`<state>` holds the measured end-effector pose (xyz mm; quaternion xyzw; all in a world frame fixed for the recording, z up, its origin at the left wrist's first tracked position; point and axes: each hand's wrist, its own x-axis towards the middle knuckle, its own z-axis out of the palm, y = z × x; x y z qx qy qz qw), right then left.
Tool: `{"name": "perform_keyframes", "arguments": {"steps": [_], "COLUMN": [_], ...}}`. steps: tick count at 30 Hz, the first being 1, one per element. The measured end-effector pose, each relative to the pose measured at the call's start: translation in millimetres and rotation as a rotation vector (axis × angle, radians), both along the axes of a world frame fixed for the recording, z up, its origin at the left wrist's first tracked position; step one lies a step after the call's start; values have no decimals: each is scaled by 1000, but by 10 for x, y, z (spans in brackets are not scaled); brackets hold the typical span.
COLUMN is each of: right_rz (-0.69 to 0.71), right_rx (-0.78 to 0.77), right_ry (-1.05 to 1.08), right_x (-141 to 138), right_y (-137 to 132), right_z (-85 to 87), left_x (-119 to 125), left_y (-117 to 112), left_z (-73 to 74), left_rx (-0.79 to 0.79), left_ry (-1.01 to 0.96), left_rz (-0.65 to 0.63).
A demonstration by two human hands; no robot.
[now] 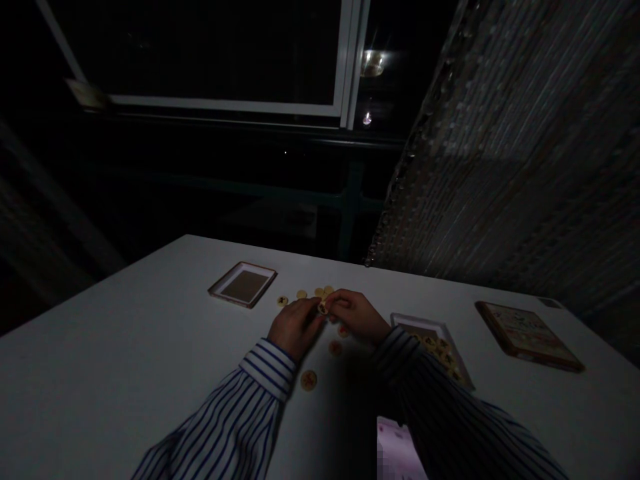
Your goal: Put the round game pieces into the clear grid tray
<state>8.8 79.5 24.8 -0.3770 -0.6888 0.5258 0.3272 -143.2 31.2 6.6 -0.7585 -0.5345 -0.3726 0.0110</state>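
My left hand (296, 325) and my right hand (356, 314) meet over the middle of a white table (125, 347), fingers pinched together on one small round yellow game piece (323, 307) held between them. Several more round pieces lie around the hands: a few just beyond the fingers (301, 294), one under my right hand (335, 347), one by my left cuff (309, 380). Both arms wear blue-and-white striped sleeves. The room is dim.
An open shallow box (243, 284) lies beyond my left hand. Another tray (434, 340) with several pieces sits by my right wrist. A flat printed box lid (528, 333) lies at the far right. A dark window and a woven blind stand behind the table.
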Motion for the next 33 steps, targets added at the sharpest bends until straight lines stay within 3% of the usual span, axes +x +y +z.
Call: {"name": "perform_keyframes", "arguments": {"steps": [10, 17, 24, 30, 33], "right_rz": [-28, -58, -79, -124, -128], "right_rx": [14, 0, 70, 97, 113], "right_ry": [-67, -63, -22, 29, 37], "right_x": [4, 1, 3, 5, 12], "right_y": [-10, -20, 5, 6, 3], "right_z": [24, 27, -7, 32, 51], "left_x": [29, 59, 81, 49, 39], "left_y": [-11, -42, -40, -21, -17], "left_z": [39, 104, 179, 122, 119], "left_rx": [-19, -266, -460, -499, -499], "left_ry": [-94, -489, -906, -1063, -1047], "left_rz": [-23, 4, -73, -154, -150]}}
